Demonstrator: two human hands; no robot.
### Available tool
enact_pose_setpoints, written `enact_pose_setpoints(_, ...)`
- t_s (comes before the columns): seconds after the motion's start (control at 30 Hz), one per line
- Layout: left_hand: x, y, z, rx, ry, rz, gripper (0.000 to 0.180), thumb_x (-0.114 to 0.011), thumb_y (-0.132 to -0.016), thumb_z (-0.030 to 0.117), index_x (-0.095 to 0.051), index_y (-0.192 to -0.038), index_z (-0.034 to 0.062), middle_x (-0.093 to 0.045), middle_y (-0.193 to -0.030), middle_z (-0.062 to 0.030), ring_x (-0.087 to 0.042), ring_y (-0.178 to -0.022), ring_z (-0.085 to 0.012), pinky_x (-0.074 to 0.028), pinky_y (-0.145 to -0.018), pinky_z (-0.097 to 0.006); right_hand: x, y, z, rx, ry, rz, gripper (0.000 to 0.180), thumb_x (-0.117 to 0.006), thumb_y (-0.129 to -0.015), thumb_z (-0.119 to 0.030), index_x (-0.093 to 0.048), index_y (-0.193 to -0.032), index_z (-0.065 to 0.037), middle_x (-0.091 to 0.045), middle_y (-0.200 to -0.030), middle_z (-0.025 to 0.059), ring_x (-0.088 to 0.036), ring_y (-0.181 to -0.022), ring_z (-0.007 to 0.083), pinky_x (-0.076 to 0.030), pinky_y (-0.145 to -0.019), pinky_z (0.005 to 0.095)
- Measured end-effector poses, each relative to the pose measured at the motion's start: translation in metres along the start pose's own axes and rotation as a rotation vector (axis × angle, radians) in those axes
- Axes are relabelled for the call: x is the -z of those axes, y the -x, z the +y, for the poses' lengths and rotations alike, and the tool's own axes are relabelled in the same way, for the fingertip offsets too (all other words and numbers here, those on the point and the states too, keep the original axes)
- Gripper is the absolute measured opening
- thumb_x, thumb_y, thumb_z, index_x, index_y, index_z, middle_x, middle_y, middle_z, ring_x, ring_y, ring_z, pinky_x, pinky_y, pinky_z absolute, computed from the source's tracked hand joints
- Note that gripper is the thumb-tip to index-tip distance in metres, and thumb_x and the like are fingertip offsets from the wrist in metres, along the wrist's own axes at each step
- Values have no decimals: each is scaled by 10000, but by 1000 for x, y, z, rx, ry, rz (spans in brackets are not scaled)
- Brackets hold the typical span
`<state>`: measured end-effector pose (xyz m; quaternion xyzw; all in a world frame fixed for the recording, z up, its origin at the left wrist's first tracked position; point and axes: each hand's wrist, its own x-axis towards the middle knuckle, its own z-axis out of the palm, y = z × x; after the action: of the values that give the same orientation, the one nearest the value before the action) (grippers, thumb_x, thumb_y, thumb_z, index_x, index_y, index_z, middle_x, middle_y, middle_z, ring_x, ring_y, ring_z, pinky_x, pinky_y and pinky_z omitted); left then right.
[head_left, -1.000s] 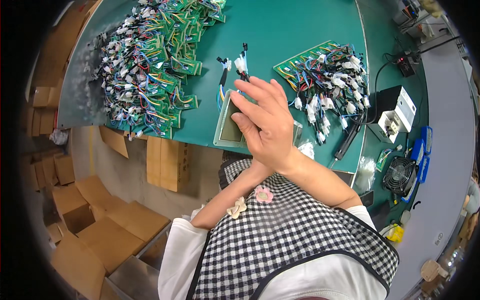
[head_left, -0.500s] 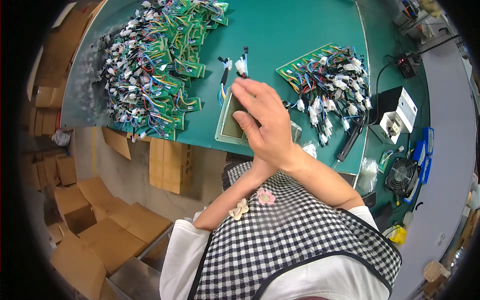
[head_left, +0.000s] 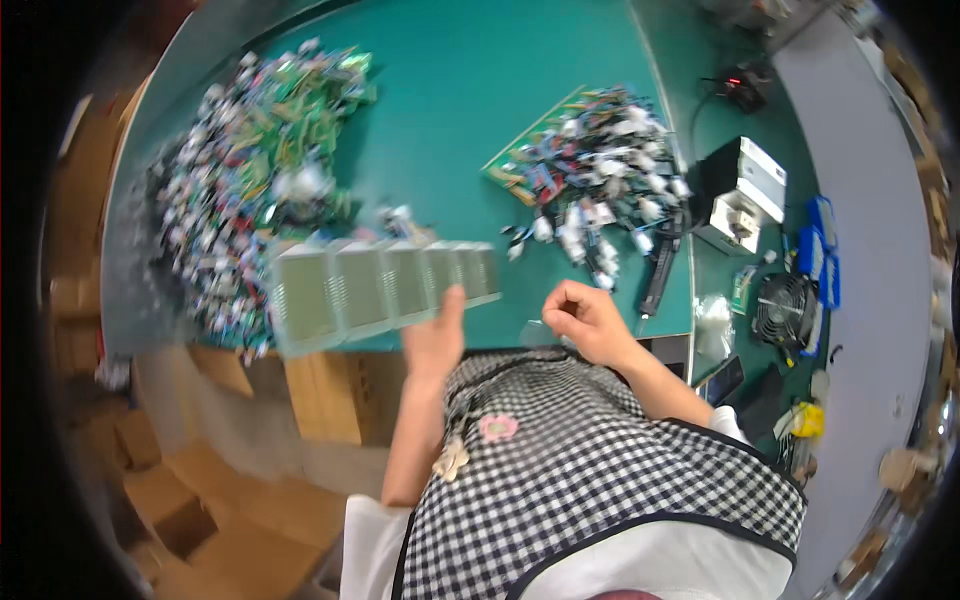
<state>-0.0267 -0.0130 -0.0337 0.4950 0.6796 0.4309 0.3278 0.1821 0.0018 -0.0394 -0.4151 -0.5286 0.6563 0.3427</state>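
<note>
A long strip of several grey-green display panels (head_left: pixel 305 290) with pale edges is raised over the table's front edge, smeared by motion. My left hand (head_left: pixel 432 345) grips its lower edge, thumb up against the panels. To the right, my right hand (head_left: pixel 592 322) is closed, thumb and forefinger pinched; what is in them, if anything, I cannot make out. A clear scrap of film (head_left: pixel 535 335) shows beside its fingertips; whether it is held is unclear. Behind the strip, wires with white connectors (head_left: pixel 400 218) are partly hidden.
At left on the green table (head_left: pixel 450 120) lies a big heap of wired green circuit boards (head_left: pixel 300 130). More wired boards (head_left: pixel 600 160) sit at right, near a black pen-like tool (head_left: pixel 657 275), a white box (head_left: pixel 745 195) and a fan (head_left: pixel 783 308). Cardboard boxes (head_left: pixel 320 395) stand below.
My hands, crossed over a panel before, have moved apart. The left has swung the display strip out leftward and up; the right has drawn back to the right. The view has shifted.
</note>
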Motion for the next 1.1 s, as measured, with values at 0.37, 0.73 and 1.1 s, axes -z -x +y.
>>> enact_pose_setpoints(0.37, -7, -50, 54, -495, -656, -149, 468, -475, -743, -5, -430, -1209, -5, -381, -1282, -208, -338, -1195, -366, -237, -996, -444, 25, 21, -23, 112, -739, 32, 710, -523, -836, -454, -213, -1377, -114, -501, -1159, 131, -547, -982, 200, -433, -864, 327)
enact_pose_setpoints(0.73, 25, -66, -36, -297, 385, -124, 778, -641, -657, 152, -277, -1340, 71, -316, -1358, -146, -272, -1256, -312, -159, -1013, -532, 61, 32, -30, 153, -618, 63, 599, -583, -795, -23, -313, -1327, -74, -479, -1204, 43, -473, -1066, 141, -381, -917, 293)
enact_pose_setpoints(1.1, 2, -31, 5, 683, 540, -509, 366, -535, -826, 148, -449, -1158, 21, -530, -1036, -115, -481, -920, -220, -405, -807, -384, 88, 6, 20, -156, -255, 281, 232, -588, -756, -63, -562, -983, -24, -607, -819, 39, -580, -729, 143, -487, -593, 332)
